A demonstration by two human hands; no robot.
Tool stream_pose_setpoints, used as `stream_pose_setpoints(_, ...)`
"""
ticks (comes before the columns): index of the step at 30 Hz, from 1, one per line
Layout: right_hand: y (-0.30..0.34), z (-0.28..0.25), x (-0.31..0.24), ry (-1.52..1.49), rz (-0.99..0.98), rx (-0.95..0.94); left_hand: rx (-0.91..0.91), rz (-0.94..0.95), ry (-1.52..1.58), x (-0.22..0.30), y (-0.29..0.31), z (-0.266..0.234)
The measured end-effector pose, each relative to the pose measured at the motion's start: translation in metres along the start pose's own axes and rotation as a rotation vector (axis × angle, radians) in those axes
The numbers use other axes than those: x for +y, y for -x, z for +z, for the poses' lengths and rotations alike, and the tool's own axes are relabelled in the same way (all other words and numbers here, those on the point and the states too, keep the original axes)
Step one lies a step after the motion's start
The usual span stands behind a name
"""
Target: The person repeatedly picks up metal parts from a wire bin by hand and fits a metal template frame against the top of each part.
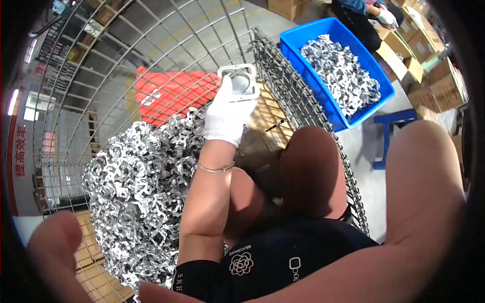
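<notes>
My left hand (227, 118) wears a white glove, with a thin bracelet on the bare wrist behind it. Its fingers are closed on a white square frame (255, 91) with rounded corners and a greyish middle. Below and to the left lies a large heap of shiny metal clamp-like parts (134, 192). My right arm bends across the lower right, and the bare right hand (60, 242) comes very close at the lower left. Only blurred pieces of its fingers show there; whether it grips anything is hidden.
A wire mesh cage (174, 38) surrounds the heap. Red sheeting (177, 91) lies beyond its mesh. To the right, a blue bin (358, 121) holds similar metal parts, near a blue stool (389, 121). Cardboard boxes (439, 88) and another person's gloved hand (388, 19) are at the far right.
</notes>
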State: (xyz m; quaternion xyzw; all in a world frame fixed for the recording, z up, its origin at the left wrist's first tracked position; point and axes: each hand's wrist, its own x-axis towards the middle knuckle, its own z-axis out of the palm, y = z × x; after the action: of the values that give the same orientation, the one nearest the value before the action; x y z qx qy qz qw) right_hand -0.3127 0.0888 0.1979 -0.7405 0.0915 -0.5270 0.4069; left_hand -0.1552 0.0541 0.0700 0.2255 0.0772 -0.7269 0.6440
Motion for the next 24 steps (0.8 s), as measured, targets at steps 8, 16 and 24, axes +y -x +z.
stream_pose_setpoints(8,0.038,-0.023,-0.022,0.066,0.115,0.118,-0.032,0.015,-0.148,-0.007,-0.014,-0.005)
stream_pose_setpoints(16,0.024,-0.019,-0.024,0.032,0.047,0.069,-0.165,0.316,-0.879,0.005,-0.027,-0.052)
stream_pose_setpoints(24,0.017,-0.035,-0.030,0.060,-0.008,0.101,-0.072,0.037,-0.332,-0.004,0.005,-0.004)
